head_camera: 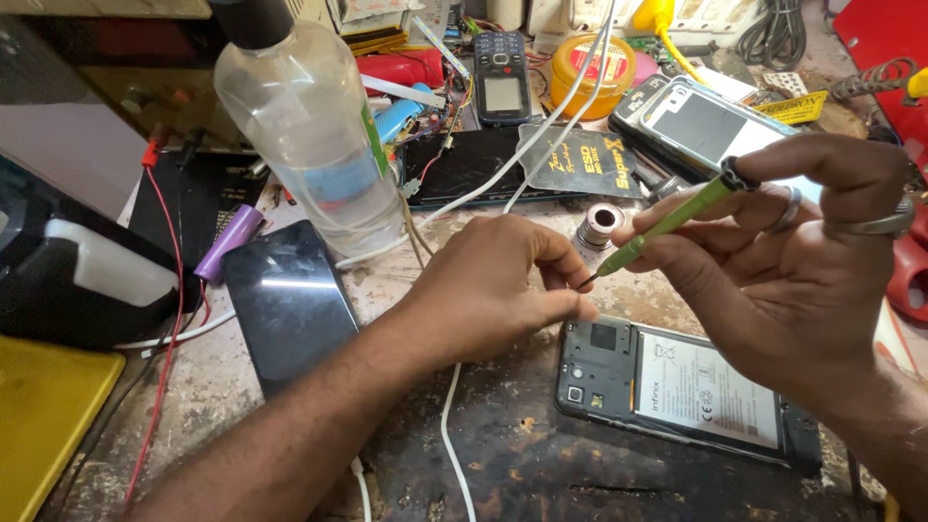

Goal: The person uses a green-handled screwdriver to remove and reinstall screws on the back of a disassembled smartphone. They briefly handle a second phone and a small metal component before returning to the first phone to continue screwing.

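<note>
The right hand (773, 261) grips a green screwdriver (667, 220), tip pointing at the left hand (493, 285), whose fingertips are pinched tight right at the tip; whatever's between them is too small to make out. Just below on the scuffed worktop (541, 454) lies an opened phone (677, 387) with its battery showing. A clear plastic bottle (309, 126) and a black-screened phone (290, 300) sit off to the left.

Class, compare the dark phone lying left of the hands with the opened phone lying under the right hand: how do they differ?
The dark phone lies closed, showing a glossy black surface; the opened phone has its back off, exposing a white-labelled battery and camera parts. The dark phone lies untouched; the opened phone sits below the right hand. Both lie flat on the workbench.
</note>
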